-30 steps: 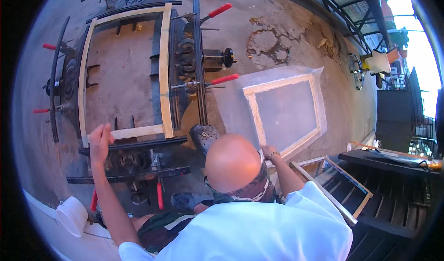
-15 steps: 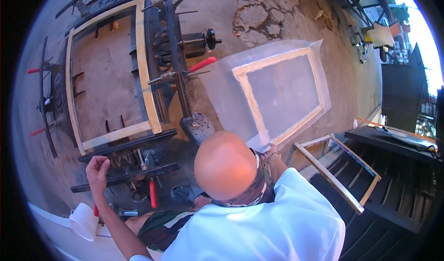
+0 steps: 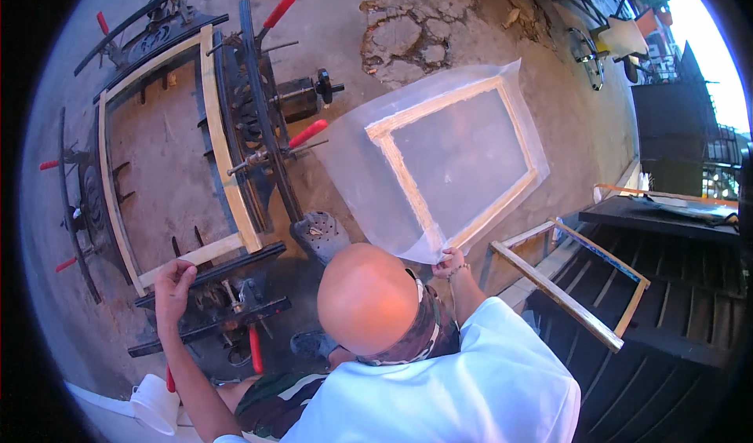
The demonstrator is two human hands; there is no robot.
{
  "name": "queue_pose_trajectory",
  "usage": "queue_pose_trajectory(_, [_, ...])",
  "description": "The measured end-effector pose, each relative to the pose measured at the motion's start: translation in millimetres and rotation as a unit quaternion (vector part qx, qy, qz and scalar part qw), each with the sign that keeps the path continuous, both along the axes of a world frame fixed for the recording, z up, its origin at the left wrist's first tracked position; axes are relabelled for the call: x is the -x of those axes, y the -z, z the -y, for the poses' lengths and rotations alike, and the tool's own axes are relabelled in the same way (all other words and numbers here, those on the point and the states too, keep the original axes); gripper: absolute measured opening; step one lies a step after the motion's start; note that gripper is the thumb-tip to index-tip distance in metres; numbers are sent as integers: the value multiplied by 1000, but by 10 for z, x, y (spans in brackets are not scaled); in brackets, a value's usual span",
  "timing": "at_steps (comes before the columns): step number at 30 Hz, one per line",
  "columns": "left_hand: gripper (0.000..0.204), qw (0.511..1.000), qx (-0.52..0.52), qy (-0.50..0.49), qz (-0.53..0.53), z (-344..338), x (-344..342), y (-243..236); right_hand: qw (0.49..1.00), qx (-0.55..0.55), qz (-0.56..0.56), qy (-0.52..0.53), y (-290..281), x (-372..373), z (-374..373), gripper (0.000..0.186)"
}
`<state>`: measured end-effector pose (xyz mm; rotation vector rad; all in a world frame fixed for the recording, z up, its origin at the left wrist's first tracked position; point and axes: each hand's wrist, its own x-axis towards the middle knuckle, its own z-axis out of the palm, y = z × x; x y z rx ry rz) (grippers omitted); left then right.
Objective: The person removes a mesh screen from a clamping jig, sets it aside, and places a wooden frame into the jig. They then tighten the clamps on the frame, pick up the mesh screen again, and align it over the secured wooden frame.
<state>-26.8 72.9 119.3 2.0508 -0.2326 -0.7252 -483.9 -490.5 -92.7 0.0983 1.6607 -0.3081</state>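
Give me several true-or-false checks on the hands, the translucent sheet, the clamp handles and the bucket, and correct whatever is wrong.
1. The right hand holds the near edge of the translucent sheet. True.
2. The clamp handles on the black metal rig are red. True.
3. The left hand has its grip on a clamp handle. False: it is by the near end of the wooden frame in the rig.
4. The bucket is green. False: the bucket is white.
5. The cracked floor patch lies beyond the sheet. True.
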Motion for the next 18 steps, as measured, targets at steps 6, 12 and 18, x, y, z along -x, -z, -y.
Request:
queue_pose_trajectory(6, [15,998,-64,-18,-23,-248,191,-241,994,-33,85,-55,-292,-227,-199,56])
queue_pose_trajectory(12, [13,994,-74,-33,-66,-445,530,-557,992,36,78,-93,-947,-469,-380,59])
queue_pose_trajectory(18, [11,985,-45,-54,-160,-383,990,-1375,979,162,119,-31,-2203,-225,-139,50])
